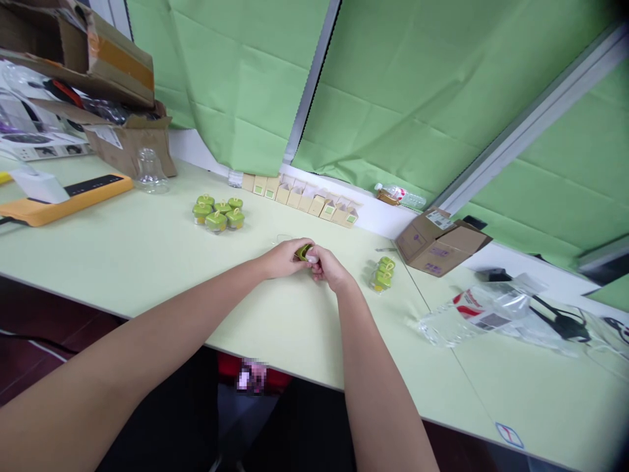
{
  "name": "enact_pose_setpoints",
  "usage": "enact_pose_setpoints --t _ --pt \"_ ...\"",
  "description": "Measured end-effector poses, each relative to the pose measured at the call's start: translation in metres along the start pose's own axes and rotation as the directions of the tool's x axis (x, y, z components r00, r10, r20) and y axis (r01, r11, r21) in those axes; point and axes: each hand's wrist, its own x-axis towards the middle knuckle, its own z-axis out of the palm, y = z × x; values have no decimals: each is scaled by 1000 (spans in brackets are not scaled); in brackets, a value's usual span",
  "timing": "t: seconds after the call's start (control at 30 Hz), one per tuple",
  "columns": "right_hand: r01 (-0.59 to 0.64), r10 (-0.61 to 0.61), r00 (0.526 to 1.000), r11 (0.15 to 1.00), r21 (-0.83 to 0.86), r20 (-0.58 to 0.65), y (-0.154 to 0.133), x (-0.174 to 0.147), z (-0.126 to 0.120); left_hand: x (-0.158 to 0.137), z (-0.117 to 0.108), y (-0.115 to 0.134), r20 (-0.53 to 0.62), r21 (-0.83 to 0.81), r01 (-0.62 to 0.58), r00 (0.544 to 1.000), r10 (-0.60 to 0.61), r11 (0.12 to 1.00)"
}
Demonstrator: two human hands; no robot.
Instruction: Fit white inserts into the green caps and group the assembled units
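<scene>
Hands: the left hand (284, 259) and the right hand (331, 269) are held together above the tabletop (289, 314); one small green item (303, 252) is clasped between them, partly hidden by fingers.
Item's stage: the handling seems unfinished, as the item is not yet set down; whether it is closed cannot be told.
Thin clear piece (282, 238): it is seen just beyond the left hand and could be brushed by it.
Green-lidded containers at right (382, 278): about three are grouped, seemingly complete.
Green-lidded containers at left (216, 221): about six are grouped, lids on.
Large clear bottle (466, 311): it is laid beyond the right group.
Small cartons (316, 206): they are lined along the wall, below the green curtain (417, 98).
</scene>
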Motion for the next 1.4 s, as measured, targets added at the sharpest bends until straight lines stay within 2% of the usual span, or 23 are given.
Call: enact_pose_setpoints --t 0.1,0.23,0.33,0.47,0.57,0.63,0.77,0.83,0.97,1.13,1.27,1.4 --pt "81 -76 994 994 70 -83 1 2 -3 1 -1 -6 -61 33 67 996 -65 997" --pt "199 -182 937 980 27 -299 1 5 -5 0 -3 -4 -104 79 100 990 -91 992" --pt "184 -180 909 983 -27 -376 2 8 -5 -1 -4 -1 -108 112 82 992 -70 990" --pt "136 -135 907 990 -25 -399 6 12 -1 1 -4 -1 -133 131 63 990 -45 989" --pt "120 -145 908 989 -88 -394 11 16 0 3 -5 -3 -138 101 79 988 -65 992" --pt "146 -207 900 973 -181 -383 14 18 1 3 -5 -4 -127 98 73 990 -60 993" --pt "239 -383 866 883 -405 -323 18 18 2 4 -4 -5 -131 140 36 991 -17 990" --pt "256 -422 863 838 -482 -277 18 16 4 4 -4 -5 -136 143 27 991 -7 989" --pt "264 -456 858 785 -560 -235 17 13 7 6 -3 -4 -135 133 37 991 -19 990" --pt "303 -498 848 737 -604 -182 19 13 6 7 -2 -1 -196 116 21 981 2 993" --pt "292 -471 871 722 -627 -137 20 12 5 8 0 -3 -180 -64 105 977 -115 992" --pt "292 -475 873 689 -663 -110 22 14 5 11 -1 -7 -197 -301 143 958 -208 943"
